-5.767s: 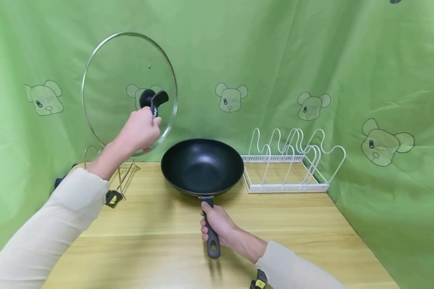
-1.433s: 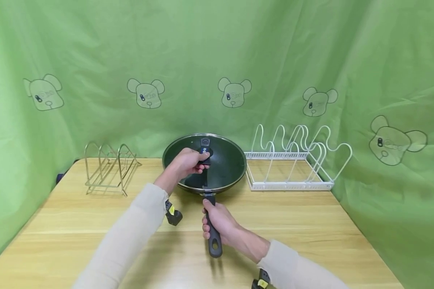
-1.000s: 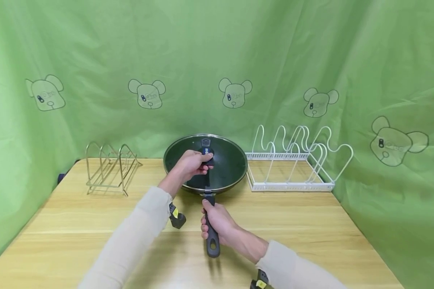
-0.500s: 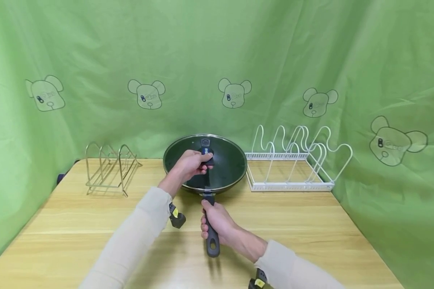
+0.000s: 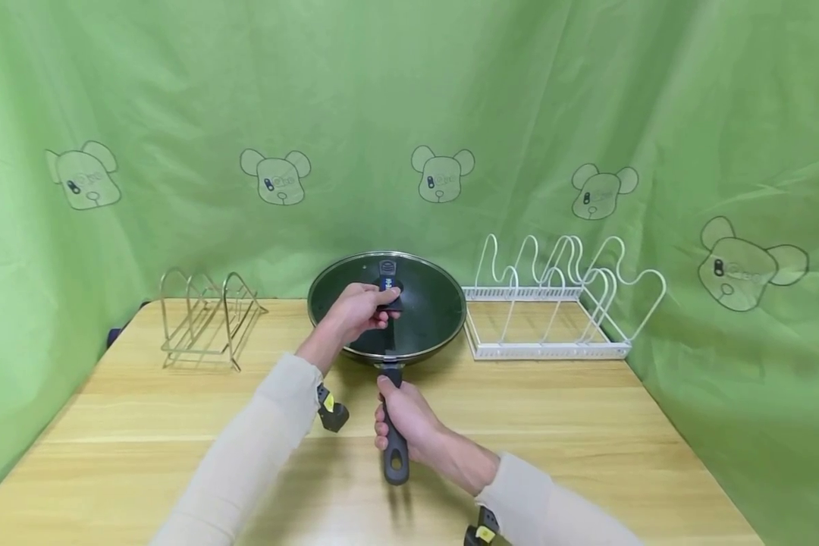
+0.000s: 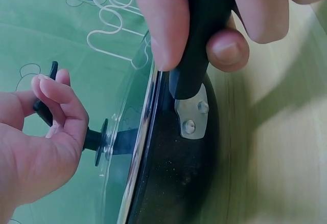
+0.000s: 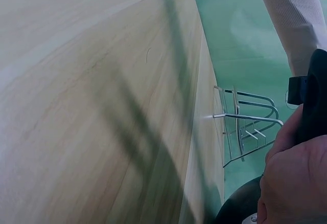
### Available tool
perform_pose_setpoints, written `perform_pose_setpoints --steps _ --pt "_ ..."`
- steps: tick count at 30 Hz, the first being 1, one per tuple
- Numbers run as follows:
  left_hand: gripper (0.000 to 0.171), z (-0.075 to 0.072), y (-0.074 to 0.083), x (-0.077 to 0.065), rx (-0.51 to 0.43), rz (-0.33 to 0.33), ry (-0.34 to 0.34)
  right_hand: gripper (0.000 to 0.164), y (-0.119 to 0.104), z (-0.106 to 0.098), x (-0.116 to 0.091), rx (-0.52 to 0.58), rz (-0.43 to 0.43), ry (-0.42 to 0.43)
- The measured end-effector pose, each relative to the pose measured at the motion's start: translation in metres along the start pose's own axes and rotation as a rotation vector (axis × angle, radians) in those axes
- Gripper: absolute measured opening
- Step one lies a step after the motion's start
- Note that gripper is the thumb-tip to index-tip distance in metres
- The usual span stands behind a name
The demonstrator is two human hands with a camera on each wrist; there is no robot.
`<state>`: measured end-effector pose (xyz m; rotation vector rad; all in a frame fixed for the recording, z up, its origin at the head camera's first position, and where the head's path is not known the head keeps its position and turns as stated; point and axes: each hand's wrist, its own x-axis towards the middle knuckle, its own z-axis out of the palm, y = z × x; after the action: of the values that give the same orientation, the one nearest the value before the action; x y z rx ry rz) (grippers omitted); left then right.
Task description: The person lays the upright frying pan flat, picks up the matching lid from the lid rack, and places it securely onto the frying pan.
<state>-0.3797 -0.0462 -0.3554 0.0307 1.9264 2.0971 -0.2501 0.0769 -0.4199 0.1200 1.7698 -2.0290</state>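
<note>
A dark wok (image 5: 419,358) stands in the middle, covered by a glass lid (image 5: 426,303) with a metal rim. My left hand (image 5: 355,309) pinches the lid's black knob handle (image 5: 387,271), thumb over it. In the left wrist view the left hand (image 6: 46,137) curls round that knob, and the lid's rim lies along the wok's edge. My right hand (image 5: 412,417) grips the wok's long handle (image 5: 396,459), thumb along its top. The right wrist view shows the right hand (image 7: 296,183) at its lower right corner, wrapped round the dark handle.
At the back left of the wooden table (image 5: 177,425) stands a small metal wire rack (image 5: 208,322). A white rack (image 5: 549,351) with tall wavy dividers is close to the wok's right side. Green cloth (image 5: 355,91) printed with bear heads hangs behind and at both sides.
Several seconds ago my left hand held the lid upright, high at the left; now the lid is on the wok. Over the last second only the wok's handle has shifted slightly left.
</note>
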Motion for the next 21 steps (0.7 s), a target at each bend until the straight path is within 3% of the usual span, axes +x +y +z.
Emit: perform_pose_setpoints --steps 21 --pt "0.023 -0.0004 -0.0036 -0.0025 -0.011 0.011 -0.016 0.028 0.0 -0.0017 0.0002 -0.003 -0.005 -0.022"
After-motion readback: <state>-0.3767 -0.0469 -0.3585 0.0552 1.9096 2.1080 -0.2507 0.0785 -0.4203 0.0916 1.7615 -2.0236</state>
